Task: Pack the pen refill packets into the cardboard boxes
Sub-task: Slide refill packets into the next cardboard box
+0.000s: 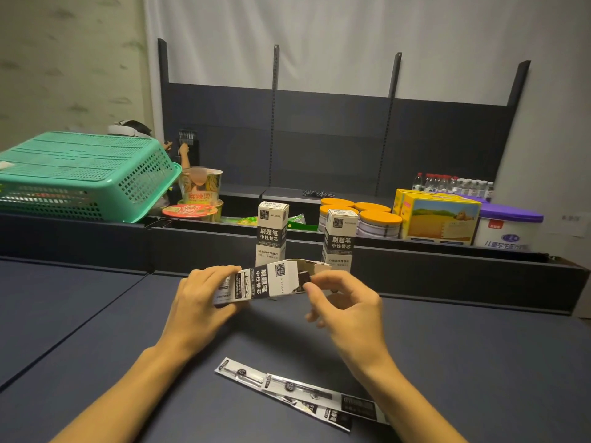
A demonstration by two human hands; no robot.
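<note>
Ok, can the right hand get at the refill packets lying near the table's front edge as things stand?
Probably yes. The refill packets lie flat and uncovered on the table, just below the right hand. But its fingers pinch the open flap of the box, which it must release first.

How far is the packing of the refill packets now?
Probably done: two boxes stand upright at the back. In hand: the left hand holds a third box sideways; the right hand pinches something dark at its open end. Left: loose packets lie on the table.
</note>
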